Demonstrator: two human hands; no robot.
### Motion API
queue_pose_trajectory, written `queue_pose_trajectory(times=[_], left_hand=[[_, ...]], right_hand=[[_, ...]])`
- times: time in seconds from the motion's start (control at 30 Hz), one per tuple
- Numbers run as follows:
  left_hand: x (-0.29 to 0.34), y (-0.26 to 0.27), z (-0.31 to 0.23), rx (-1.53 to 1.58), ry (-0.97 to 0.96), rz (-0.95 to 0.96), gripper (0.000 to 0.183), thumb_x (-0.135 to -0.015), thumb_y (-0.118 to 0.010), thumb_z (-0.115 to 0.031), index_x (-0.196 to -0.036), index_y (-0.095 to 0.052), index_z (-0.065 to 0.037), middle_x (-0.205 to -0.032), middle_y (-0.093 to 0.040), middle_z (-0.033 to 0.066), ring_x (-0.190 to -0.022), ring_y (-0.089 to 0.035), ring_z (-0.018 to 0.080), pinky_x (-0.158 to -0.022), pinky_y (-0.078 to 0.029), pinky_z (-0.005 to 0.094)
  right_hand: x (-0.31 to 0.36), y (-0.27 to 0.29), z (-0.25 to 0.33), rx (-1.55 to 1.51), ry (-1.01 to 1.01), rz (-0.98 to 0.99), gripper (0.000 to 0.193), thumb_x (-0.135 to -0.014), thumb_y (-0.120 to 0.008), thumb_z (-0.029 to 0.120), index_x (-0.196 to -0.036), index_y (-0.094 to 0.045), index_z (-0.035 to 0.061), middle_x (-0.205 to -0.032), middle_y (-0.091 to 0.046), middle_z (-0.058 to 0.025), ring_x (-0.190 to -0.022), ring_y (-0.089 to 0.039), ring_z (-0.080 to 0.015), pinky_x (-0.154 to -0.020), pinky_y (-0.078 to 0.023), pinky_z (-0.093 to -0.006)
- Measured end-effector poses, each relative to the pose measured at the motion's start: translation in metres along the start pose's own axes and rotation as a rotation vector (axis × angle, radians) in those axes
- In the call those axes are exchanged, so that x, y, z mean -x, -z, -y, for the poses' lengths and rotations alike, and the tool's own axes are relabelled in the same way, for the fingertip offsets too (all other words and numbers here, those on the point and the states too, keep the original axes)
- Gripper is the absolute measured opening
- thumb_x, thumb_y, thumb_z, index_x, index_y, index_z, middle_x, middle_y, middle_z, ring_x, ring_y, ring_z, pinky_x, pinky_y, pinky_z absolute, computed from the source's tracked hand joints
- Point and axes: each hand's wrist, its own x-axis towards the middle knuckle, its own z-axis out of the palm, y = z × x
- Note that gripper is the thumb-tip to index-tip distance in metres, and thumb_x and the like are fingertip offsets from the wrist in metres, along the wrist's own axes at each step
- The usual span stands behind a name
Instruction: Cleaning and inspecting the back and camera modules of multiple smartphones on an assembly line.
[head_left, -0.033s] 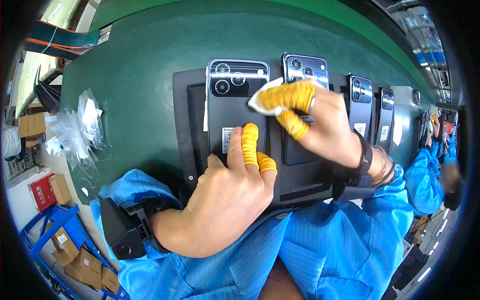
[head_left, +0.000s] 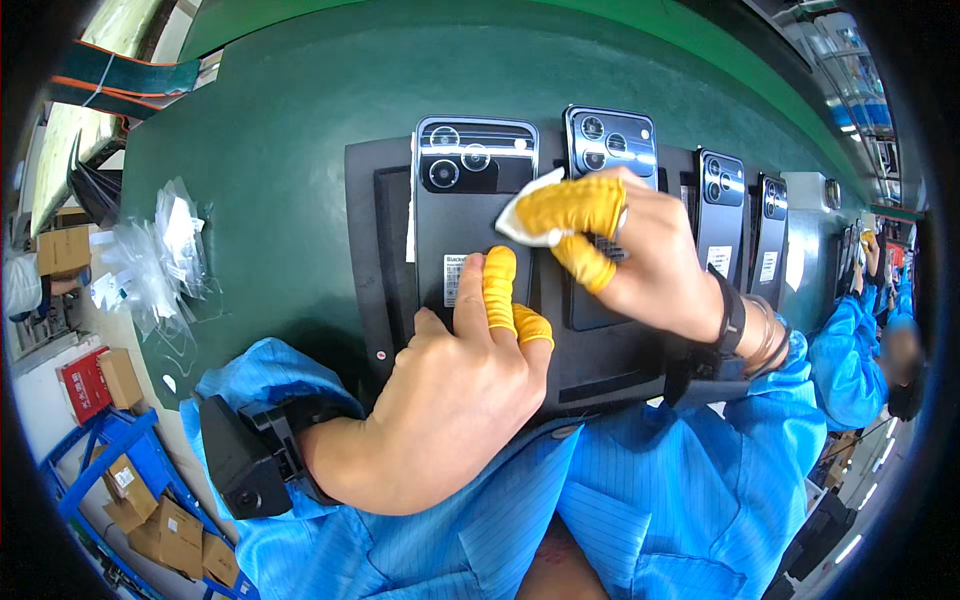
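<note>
I have the left hand (head_left: pixel 455 395) ungripping, fingers outstretched on the phone (head_left: pixel 448 222) lying lengthwise ahead, and the right hand (head_left: pixel 655 245) pinching a white cloth (head_left: pixel 523 222) over its right edge.

Left phone (head_left: pixel 470 222): matt back, glossy camera panel (head_left: pixel 478 157). Cloth (head_left: pixel 525 216): matt. Tabletop (head_left: pixel 290 110): smooth. Bags (head_left: pixel 150 262): glossy plastic.

Four phones (head_left: pixel 460 222) in a row, plastic bags (head_left: pixel 165 250) to their left
</note>
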Motion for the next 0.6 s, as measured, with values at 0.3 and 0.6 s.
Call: queue_pose_trajectory(times=[0.3,0.6], left_hand=[[-0.001,-0.002,0.004,0.010,-0.013,0.017,0.015,-0.072,-0.060,-0.014,-0.079,-0.060,-0.001,-0.105,-0.059,0.0343,-0.097,-0.062,0.0360,-0.062,-0.056,0.0322],[-0.002,-0.002,0.005,-0.001,-0.017,-0.010,0.014,-0.071,-0.060,-0.015,-0.077,-0.060,-0.002,-0.105,-0.059,0.0350,-0.086,-0.064,0.0320,-0.057,-0.054,0.0303]], right_hand=[[-0.011,0.023,-0.011,-0.520,-0.342,-0.180,0.014,-0.086,-0.063,0.004,-0.099,-0.066,-0.0002,-0.097,-0.068,-0.0071,-0.093,-0.063,-0.0142,-0.084,-0.049,-0.0280],[-0.039,0.006,-0.029,-0.176,0.157,-0.124,0.022,-0.079,-0.067,0.003,-0.101,-0.067,0.0036,-0.102,-0.069,-0.0085,-0.094,-0.065,-0.0225,-0.085,-0.050,-0.0314]])
